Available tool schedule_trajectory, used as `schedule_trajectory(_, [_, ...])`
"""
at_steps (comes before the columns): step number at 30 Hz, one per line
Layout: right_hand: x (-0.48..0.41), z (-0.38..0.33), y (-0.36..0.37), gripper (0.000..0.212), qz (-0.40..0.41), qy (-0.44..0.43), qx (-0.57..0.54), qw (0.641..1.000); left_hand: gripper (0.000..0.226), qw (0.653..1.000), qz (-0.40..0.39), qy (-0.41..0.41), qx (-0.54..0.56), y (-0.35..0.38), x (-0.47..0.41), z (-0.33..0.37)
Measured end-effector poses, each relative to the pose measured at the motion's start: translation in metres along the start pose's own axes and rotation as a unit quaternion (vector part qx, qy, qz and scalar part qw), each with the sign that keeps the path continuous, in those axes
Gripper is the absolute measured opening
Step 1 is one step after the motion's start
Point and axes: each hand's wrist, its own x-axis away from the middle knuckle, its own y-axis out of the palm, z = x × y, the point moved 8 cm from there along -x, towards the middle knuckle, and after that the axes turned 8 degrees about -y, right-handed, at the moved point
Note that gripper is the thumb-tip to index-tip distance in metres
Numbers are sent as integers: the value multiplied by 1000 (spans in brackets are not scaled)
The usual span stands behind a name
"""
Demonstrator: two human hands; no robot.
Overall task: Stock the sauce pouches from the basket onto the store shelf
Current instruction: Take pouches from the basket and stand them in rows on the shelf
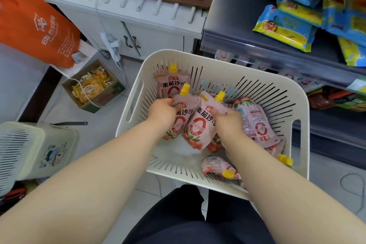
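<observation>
Two sauce pouches are in hand at once, standing tilted and touching each other in the middle of the basket (136, 93). The left hand (162, 111) curls its fingers round the upper left edge of the left pouch (179, 125). The right hand (227, 119) pinches the top right corner of the right pouch (198, 127). More of them lie around: a far pouch (170, 85) leans on the far wall, a side pouch (255, 119) lies flat to the right, and a near pouch (215, 164) rests by the near wall. The shelf (277, 53) stands just right of the basket, and below its front edge there is a blurred row of what may be the same goods. The pouches look soft and full, so they will likely squash and sag if lifted by a corner, and the glossy film may slip. The firmest hold is probably the stiff neck under the yellow cap (185, 89), or a whole-hand grip across the belly. They seem light enough to carry one per hand.
</observation>
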Motion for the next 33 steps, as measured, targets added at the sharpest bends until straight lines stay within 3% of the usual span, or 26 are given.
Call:
schedule_trajectory(2, [-1, -11, -5, 13, 6, -37, -22, 999, 21, 999, 10, 0, 44, -7, -4, 1])
schedule_trajectory(4, [-2, -3, -1, 15, 1, -4, -104, 995, 10, 995, -1, -12, 100, -8, -6, -1])
schedule_trajectory(8, [0, 25, 28, 5, -45, 89, -167, 981, 32, 995, -43, -18, 94, 5, -13, -2])
schedule_trajectory(11, [-1, 28, 39, 13, -59, 81, -148, 984, 7, 995, -64, -20, 73, 9, -17, -1])
schedule_trajectory(13, [-2, 24, 43, 19, -81, 59, -96, 990, 4, 995, -61, -26, 69, 8, -20, -4])
schedule_trajectory(17, [-7, 23, 51, 36, -129, 50, 25, 990, 26, 998, -27, -7, 53, 8, -24, -2])
schedule_trajectory(21, [-13, 18, 47, 47, -92, 64, 66, 992, 34, 999, 28, 19, 42, 2, -17, 3])
schedule_trajectory(25, [-9, -11, 20, 43, -62, 13, 7, 998, 22, 996, 34, 70, 44, -13, 0, 23])
schedule_trajectory(28, [-3, -47, -11, 27, -46, -48, -56, 996, 18, 988, 19, 118, 100, -25, 17, 47])
schedule_trajectory(33, [22, -115, -71, 26, -21, -140, -102, 985, 38, 973, 1, 214, 87, -36, 62, 104])
